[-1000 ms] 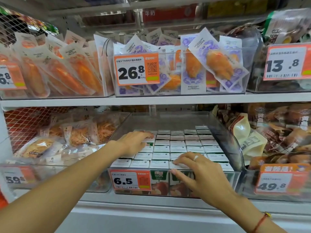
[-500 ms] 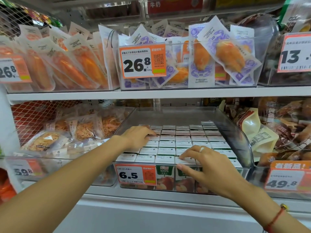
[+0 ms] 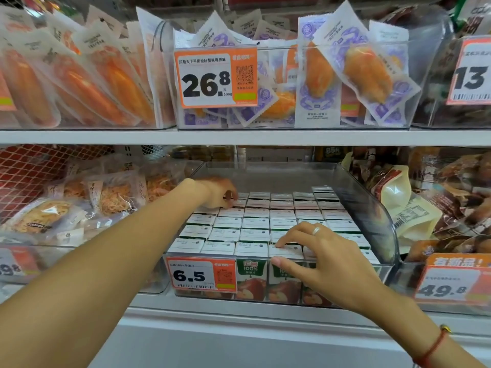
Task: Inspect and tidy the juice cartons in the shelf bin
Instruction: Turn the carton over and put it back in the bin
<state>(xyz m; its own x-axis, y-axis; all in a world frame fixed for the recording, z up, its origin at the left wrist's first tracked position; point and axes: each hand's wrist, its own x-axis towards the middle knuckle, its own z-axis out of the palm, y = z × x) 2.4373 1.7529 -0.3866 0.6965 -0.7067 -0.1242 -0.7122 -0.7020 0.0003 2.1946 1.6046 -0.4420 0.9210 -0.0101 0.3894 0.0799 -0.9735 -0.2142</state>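
Rows of small juice cartons [image 3: 255,222], white tops up and with green and apple-printed fronts, fill a clear shelf bin [image 3: 368,217] on the lower shelf. My left hand [image 3: 218,193] reaches to the bin's back left corner, its bent fingers touching the tops of the rear cartons. My right hand [image 3: 325,257] is spread over the front row at the right. Its fingertips press on carton tops and its thumb lies against the bin's clear front wall. The cartons under both hands are hidden.
An orange 6.5 price tag [image 3: 202,274] hangs on the bin's front. Bagged snacks [image 3: 111,197] fill the bin to the left and brown pouches [image 3: 407,208] the one to the right. The upper shelf edge [image 3: 239,137] runs close above, carrying bins of packets.
My left hand has slid farther back into the bin's rear left corner. My right hand stays on the front row. The view has moved closer to the shelf.
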